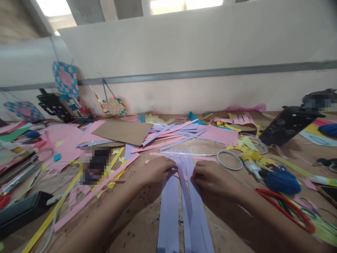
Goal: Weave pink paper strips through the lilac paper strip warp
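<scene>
Several long purple paper strips lie side by side on the table, running toward me. A short piece of pink strip shows crosswise among them, between my hands. With thumb and fingers pinched, my left hand grips one purple paper strip, which is lifted and slants over the others. My right hand is closed, its curled fingers against the right-hand purple strips; what is in them is hidden. Just beyond both hands, a white-and-pink strip lies across the far ends.
Cardboard and loose purple strips lie behind. To the right are a grey ring, a glue bottle, blue yarn, red-handled scissors and a black tumbler. A black box-shaped object sits left.
</scene>
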{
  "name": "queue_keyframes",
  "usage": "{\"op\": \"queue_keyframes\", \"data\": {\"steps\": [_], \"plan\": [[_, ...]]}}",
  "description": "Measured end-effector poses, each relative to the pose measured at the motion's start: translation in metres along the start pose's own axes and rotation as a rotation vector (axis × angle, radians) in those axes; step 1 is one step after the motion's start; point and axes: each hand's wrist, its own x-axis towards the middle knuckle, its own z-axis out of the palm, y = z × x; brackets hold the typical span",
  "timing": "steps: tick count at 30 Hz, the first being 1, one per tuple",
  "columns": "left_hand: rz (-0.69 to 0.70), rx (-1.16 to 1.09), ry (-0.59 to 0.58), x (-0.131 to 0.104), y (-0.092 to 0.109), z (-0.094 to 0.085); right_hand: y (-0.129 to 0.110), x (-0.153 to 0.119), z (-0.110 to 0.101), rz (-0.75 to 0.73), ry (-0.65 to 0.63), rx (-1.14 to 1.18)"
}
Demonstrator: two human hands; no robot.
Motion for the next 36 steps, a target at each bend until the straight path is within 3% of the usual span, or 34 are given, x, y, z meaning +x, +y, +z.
{"op": "queue_keyframes", "data": {"steps": [4,10,14,18,26,36], "plan": [[-0.02,0.095,0.052,-0.017,0.007,0.026,0.002,-0.004,-0.012,0.055,-0.039,0.034],[-0.023,0.189,0.039,-0.013,0.015,0.066,0.052,0.002,-0.035,0.334,0.142,-0.102],[-0.027,0.163,0.044,-0.006,0.011,0.085,0.082,0.009,-0.041,0.458,0.098,-0.194],[-0.002,0.142,0.041,-0.007,0.004,0.096,0.094,0.013,-0.037,0.491,0.015,-0.273],[0.012,0.121,0.062,-0.01,0.003,0.099,0.089,0.019,-0.031,0.472,0.017,-0.509],[0.021,0.117,0.105,-0.01,0.004,0.102,0.048,0.037,-0.047,0.263,0.261,-0.732]]}}
